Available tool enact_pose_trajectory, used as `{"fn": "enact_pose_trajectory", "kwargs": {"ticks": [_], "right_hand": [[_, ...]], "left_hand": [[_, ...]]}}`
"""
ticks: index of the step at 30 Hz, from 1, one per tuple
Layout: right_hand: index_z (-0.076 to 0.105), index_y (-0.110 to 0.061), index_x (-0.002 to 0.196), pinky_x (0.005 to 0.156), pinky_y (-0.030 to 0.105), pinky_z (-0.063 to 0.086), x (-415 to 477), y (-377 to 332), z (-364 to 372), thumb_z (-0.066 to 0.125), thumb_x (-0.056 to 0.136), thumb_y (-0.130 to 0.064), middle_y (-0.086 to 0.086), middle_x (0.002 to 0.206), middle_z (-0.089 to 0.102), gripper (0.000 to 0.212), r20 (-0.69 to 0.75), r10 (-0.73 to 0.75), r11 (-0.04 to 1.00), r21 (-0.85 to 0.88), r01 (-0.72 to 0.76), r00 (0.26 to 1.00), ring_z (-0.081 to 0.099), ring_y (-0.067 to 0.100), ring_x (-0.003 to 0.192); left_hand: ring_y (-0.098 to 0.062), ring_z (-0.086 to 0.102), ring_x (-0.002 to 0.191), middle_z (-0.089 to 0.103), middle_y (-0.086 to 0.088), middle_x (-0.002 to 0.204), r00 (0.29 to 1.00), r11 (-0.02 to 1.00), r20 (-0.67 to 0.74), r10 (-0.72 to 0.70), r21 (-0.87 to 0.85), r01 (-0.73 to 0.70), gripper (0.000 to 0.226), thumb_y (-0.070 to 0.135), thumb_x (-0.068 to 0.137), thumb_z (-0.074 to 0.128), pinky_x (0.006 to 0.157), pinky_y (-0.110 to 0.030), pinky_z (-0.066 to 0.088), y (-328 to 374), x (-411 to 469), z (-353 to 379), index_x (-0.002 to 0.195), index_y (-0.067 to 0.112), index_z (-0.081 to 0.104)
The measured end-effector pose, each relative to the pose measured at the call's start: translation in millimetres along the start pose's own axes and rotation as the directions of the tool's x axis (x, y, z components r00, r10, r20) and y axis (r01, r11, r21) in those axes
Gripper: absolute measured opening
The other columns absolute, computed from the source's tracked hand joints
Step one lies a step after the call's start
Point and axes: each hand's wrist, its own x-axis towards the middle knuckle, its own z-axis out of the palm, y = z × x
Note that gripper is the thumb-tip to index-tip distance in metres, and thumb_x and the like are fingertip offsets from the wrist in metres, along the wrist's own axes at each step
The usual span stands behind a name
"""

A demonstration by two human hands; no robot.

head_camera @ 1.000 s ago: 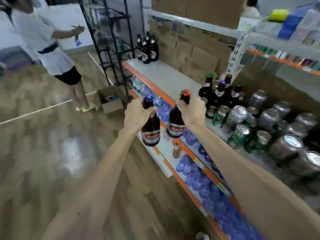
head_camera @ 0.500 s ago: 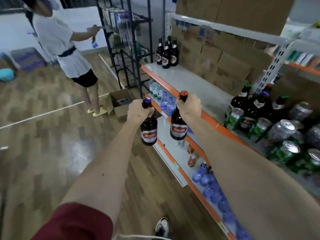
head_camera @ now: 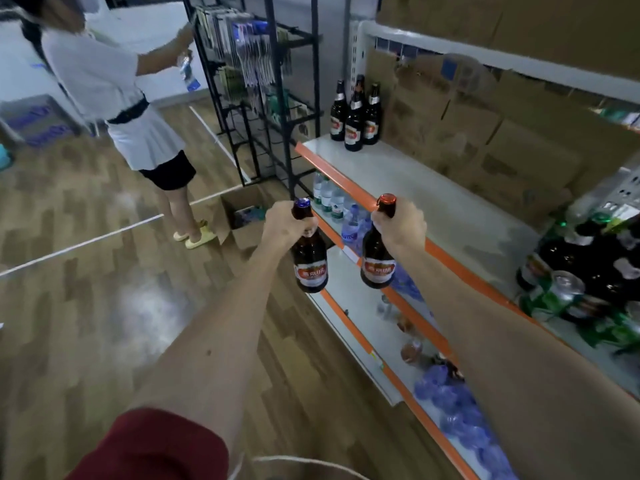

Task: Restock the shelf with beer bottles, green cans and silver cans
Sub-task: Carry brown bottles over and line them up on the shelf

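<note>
My left hand (head_camera: pixel 284 226) grips the neck of a brown beer bottle with a blue cap (head_camera: pixel 310 261). My right hand (head_camera: pixel 403 227) grips the neck of a second brown beer bottle with a red cap (head_camera: pixel 378 263). Both bottles hang upright in front of the orange-edged grey shelf (head_camera: pixel 450 216). Three beer bottles (head_camera: pixel 355 116) stand at the shelf's far end. At the near right end stand dark bottles (head_camera: pixel 585 251), green cans (head_camera: pixel 543 299) and a silver can top (head_camera: pixel 568 282).
A person in a white top (head_camera: pixel 114 98) stands at a black wire rack (head_camera: pixel 256 81) to the left. An open cardboard box (head_camera: pixel 242 216) lies on the wooden floor. Cardboard boxes (head_camera: pixel 485 126) line the shelf's back. Water bottles (head_camera: pixel 332 199) fill the lower shelves.
The view has swung left along the shelf, away from the cans. Both hands still hold their bottles, now nearer the shelf's far end.
</note>
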Motion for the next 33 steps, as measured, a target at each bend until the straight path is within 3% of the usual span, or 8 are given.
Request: {"fn": "enact_pose_trajectory", "kwargs": {"ticks": [7, 13, 17, 21, 26, 30, 33], "right_hand": [[0.067, -0.010, 0.104, 0.068, 0.030, 0.038, 64, -53, 89, 0.061, 0.090, -0.026, 0.008, 0.092, 0.068, 0.022, -0.003, 0.000, 1.000, -0.008, 0.000, 1.000, 0.059, 0.027, 0.081], [0.064, -0.003, 0.105, 0.070, 0.034, 0.041, 131, -118, 157, 0.062, 0.091, -0.024, 0.017, 0.097, 0.067, 0.025, -0.047, 0.066, 0.998, 0.021, -0.065, 0.997, 0.061, 0.036, 0.090], [0.063, -0.004, 0.101, 0.068, 0.035, 0.043, 180, -157, 185, 0.064, 0.090, -0.025, 0.013, 0.092, 0.063, 0.024, -0.097, 0.123, 0.992, 0.033, -0.120, 0.988, 0.059, 0.032, 0.084], [0.065, -0.006, 0.099, 0.072, 0.035, 0.049, 236, -179, 210, 0.066, 0.087, -0.028, 0.012, 0.093, 0.066, 0.026, -0.125, 0.138, 0.990, 0.048, -0.133, 0.983, 0.062, 0.031, 0.086], [0.065, -0.005, 0.100, 0.077, 0.040, 0.053, 320, -192, 247, 0.065, 0.089, -0.028, 0.013, 0.095, 0.068, 0.025, -0.157, 0.134, 0.991, 0.034, -0.130, 0.978, 0.064, 0.031, 0.091], [0.063, -0.003, 0.099, 0.069, 0.037, 0.049, 385, -204, 267, 0.064, 0.089, -0.026, 0.016, 0.093, 0.067, 0.025, -0.192, 0.123, 0.992, -0.006, -0.127, 0.974, 0.063, 0.034, 0.090], [0.064, -0.005, 0.097, 0.069, 0.037, 0.051, 428, -218, 272, 0.065, 0.089, -0.034, 0.014, 0.092, 0.069, 0.030, -0.209, 0.132, 0.990, -0.030, -0.141, 0.969, 0.064, 0.033, 0.087]], "left_hand": [[-0.017, 0.061, 0.080, 0.070, -0.009, 0.086, 0.993, 0.998, 0.105, 0.055, 0.032, -0.059, 0.015, 0.017, 0.078, 0.077, 0.073, -0.029, 0.046, -41, 122, -29, 0.085, 0.004, 0.073], [-0.015, 0.058, 0.075, 0.066, -0.006, 0.082, 0.958, 0.983, 0.238, 0.158, 0.058, -0.176, 0.014, 0.019, 0.081, 0.077, 0.066, -0.028, 0.038, -50, 241, -67, 0.077, 0.010, 0.066], [-0.021, 0.064, 0.085, 0.072, -0.013, 0.092, 0.946, 0.979, 0.268, 0.185, 0.037, -0.202, 0.022, 0.022, 0.081, 0.078, 0.077, -0.034, 0.047, -49, 315, -85, 0.090, 0.003, 0.072], [-0.023, 0.061, 0.082, 0.071, -0.018, 0.092, 0.930, 0.972, 0.295, 0.220, 0.020, -0.236, 0.024, 0.021, 0.080, 0.079, 0.073, -0.032, 0.043, -47, 381, -85, 0.088, 0.000, 0.071], [-0.025, 0.068, 0.087, 0.073, -0.013, 0.089, 0.902, 0.965, 0.362, 0.237, 0.017, -0.260, 0.021, 0.023, 0.079, 0.081, 0.079, -0.038, 0.055, -45, 471, -67, 0.092, 0.007, 0.077], [-0.020, 0.061, 0.076, 0.067, -0.006, 0.076, 0.887, 0.961, 0.404, 0.223, 0.063, -0.271, 0.018, 0.027, 0.081, 0.079, 0.059, -0.027, 0.041, -32, 546, -55, 0.082, 0.011, 0.072], [-0.019, 0.058, 0.075, 0.064, -0.005, 0.074, 0.869, 0.957, 0.442, 0.224, 0.071, -0.282, 0.019, 0.026, 0.081, 0.080, 0.060, -0.027, 0.040, -12, 593, -47, 0.082, 0.010, 0.070]]}}
